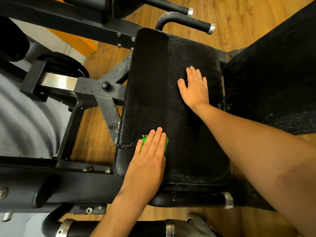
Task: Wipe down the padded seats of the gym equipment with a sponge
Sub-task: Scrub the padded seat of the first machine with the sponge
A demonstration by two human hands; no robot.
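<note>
Wooden flooring is seen beneath the padded seat (pixel 188 134). At its near-left corner the green sponge (pixel 166 141) is pressed under the left hand (pixel 150 154), fingers straight. Speckled padding lies rightward, where the right hand (pixel 195 88) is rested flat.

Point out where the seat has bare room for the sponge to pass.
Free: the seat strip between the left hand and the far edge, and the middle between both hands. Crowded: the near left corner under the sponge, and the right side under the right hand.
</note>
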